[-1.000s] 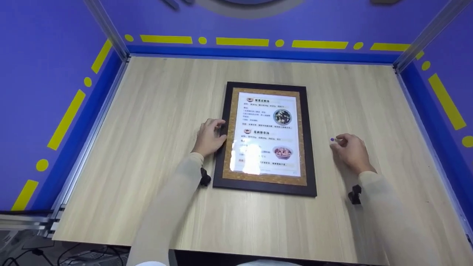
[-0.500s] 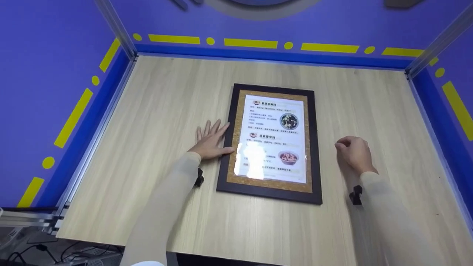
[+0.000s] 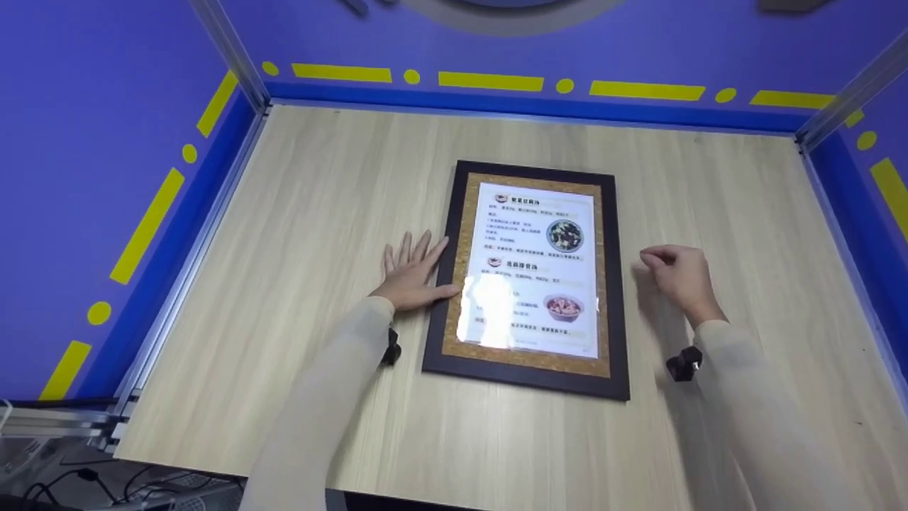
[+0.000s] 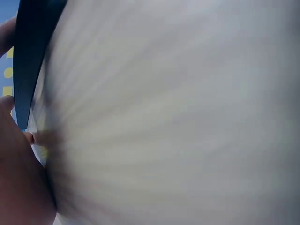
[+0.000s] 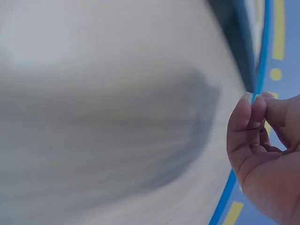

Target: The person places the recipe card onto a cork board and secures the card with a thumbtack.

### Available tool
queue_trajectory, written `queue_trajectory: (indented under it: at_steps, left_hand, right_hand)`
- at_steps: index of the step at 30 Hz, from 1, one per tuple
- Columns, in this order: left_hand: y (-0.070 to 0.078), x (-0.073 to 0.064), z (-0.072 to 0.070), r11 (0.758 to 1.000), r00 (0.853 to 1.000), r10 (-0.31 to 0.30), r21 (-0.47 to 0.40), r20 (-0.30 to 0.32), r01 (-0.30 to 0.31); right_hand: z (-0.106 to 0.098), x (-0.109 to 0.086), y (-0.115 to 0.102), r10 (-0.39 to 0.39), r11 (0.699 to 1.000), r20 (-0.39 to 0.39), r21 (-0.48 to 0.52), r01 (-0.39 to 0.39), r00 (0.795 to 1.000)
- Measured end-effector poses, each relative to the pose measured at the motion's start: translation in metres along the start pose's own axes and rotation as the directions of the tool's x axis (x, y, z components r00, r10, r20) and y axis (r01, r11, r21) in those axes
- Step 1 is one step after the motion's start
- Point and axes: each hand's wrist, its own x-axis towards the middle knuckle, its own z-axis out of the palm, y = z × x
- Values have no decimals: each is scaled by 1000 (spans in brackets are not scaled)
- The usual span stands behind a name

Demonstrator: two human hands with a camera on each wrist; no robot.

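Observation:
A black-framed cork board (image 3: 521, 357) lies flat on the table, with a printed sheet (image 3: 525, 245) showing text and two bowl pictures on it. My left hand (image 3: 415, 277) rests at the frame's left side, fingers spread, its thumb reaching over the frame's edge onto the cork. Off to the right of the frame, my right hand (image 3: 681, 273) has its thumb and fingertips pinched together. The small purple round piece seen at those fingertips earlier is hidden now. In the right wrist view this hand (image 5: 267, 154) appears above the tabletop, with curled fingers meeting the thumb.
The wooden tabletop (image 3: 319, 213) is bounded by blue panels with yellow marks (image 3: 489, 81) at the back and sides. Metal rails (image 3: 220, 177) edge it. Cables (image 3: 85, 475) lie below at the front left. Glare covers part of the sheet.
My left hand has spread its fingers and its thumb has come over the frame's edge. The purple piece at my right fingertips has gone out of sight. The view has shifted slightly.

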Motion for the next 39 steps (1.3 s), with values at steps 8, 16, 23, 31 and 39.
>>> queue_trajectory:
  at_steps: [8, 16, 23, 31, 39]
  left_hand:
    - [6, 0, 9, 1000, 996, -15, 16, -89, 17]
    - [24, 1, 26, 984, 974, -169, 26, -151, 175]
    - [45, 12, 20, 996, 988, -25, 82, -156, 38]
    - [58, 22, 25, 963, 988, 149, 235, -41, -135]
    - [56, 24, 25, 962, 988, 151, 236, -32, -140]
  right_hand:
    - [22, 21, -34, 25, 943, 81, 330, -51, 996]
    - [56, 49, -61, 59, 934, 141, 343, -105, 988]
    - [73, 80, -81, 59, 939, 174, 324, -114, 983]
    - [86, 107, -105, 108, 944, 215, 284, -168, 971]
    - [94, 130, -110, 131, 973, 201, 161, -164, 971]
